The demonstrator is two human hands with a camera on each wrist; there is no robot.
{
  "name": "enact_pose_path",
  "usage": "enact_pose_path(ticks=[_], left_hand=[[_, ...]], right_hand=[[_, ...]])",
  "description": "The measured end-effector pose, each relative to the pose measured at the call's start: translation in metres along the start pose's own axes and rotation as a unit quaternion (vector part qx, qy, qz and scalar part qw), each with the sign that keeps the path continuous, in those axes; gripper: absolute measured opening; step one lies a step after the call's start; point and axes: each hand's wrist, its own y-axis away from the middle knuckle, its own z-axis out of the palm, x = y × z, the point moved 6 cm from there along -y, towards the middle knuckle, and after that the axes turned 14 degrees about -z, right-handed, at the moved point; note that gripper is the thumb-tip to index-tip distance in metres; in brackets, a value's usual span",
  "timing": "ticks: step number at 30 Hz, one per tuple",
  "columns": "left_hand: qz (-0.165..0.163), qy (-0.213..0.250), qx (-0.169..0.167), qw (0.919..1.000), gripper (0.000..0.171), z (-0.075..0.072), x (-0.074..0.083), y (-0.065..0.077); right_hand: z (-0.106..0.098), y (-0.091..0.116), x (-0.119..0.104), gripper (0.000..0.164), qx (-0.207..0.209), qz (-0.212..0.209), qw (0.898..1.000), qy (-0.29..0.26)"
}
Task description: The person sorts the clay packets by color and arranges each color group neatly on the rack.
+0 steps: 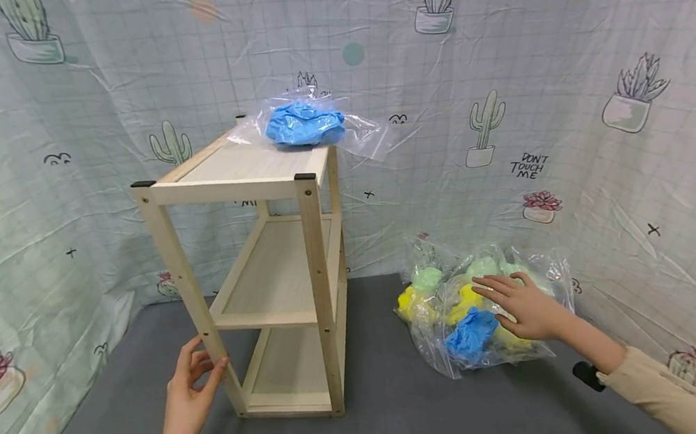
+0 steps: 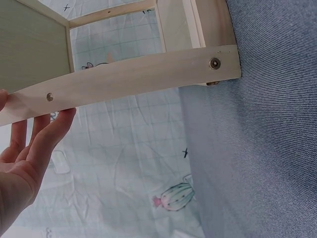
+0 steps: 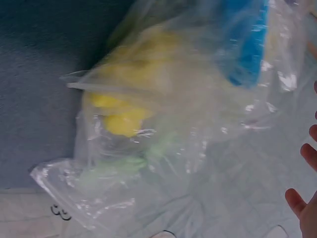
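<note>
A small wooden shelf rack with black corner caps stands left of centre. My left hand holds its near left leg low down. In the left wrist view, the fingers of that hand press the edge of the leg, with a thumb tip at the opposite edge. On the top shelf lies a clear zip bag with a crumpled blue item inside. My right hand is spread over a pile of clear bags holding yellow, pale green and blue crumpled items, gripping nothing.
Dark grey cloth covers the surface beneath. A cactus-print curtain encloses the back and both sides. The middle shelf and lower shelf sit below the top one. A black band shows by the right sleeve.
</note>
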Motion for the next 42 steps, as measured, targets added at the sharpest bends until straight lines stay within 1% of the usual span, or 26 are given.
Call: enact_pose_path(ticks=[1, 3, 10, 17, 19, 22, 24, 30, 33, 38, 42], left_hand=[[-0.001, 0.001, 0.000, 1.0000, 0.047, 0.000, 0.000, 0.000], [-0.003, 0.004, 0.000, 1.0000, 0.046, 0.001, 0.000, 0.000], [-0.008, 0.011, 0.002, 0.9999, 0.046, 0.004, 0.000, -0.001], [-0.006, 0.007, 0.004, 1.0000, 0.045, 0.005, -0.001, 0.000], [-0.007, 0.006, 0.006, 0.9999, 0.045, 0.005, -0.001, 0.001], [-0.007, 0.007, 0.007, 0.9999, 0.045, 0.004, -0.001, 0.001], [-0.006, 0.008, 0.007, 0.9999, 0.046, 0.004, -0.001, 0.001], [-0.005, 0.008, 0.011, 0.9999, 0.047, 0.001, -0.001, 0.001], [-0.007, 0.007, 0.012, 0.9999, 0.047, 0.001, -0.001, 0.001], [-0.007, 0.004, 0.012, 0.9999, 0.046, 0.001, -0.001, 0.001], [-0.008, 0.008, 0.012, 0.9999, 0.047, 0.001, -0.001, 0.001]], right_hand=[[0.005, 0.002, 0.000, 0.064, -0.009, 0.000, 1.000, 0.002], [0.014, 0.006, 0.002, 0.064, -0.026, 0.000, 1.000, -0.001], [0.039, 0.014, 0.006, 0.054, -0.037, 0.012, 0.999, -0.038], [0.055, 0.018, 0.001, 0.049, -0.066, 0.006, 0.997, -0.049], [0.057, 0.021, -0.002, 0.048, -0.072, -0.002, 0.996, -0.049], [0.057, 0.025, -0.007, 0.049, -0.070, -0.017, 0.997, -0.034], [0.056, 0.029, -0.009, 0.051, -0.064, -0.022, 0.997, -0.034], [0.056, 0.035, -0.009, 0.055, -0.044, -0.016, 0.998, -0.034], [0.058, 0.038, -0.008, 0.056, -0.046, -0.017, 0.998, -0.026], [0.059, 0.042, -0.007, 0.065, -0.049, -0.027, 0.998, -0.008], [0.058, 0.043, -0.009, 0.071, -0.049, -0.050, 0.997, 0.013]])
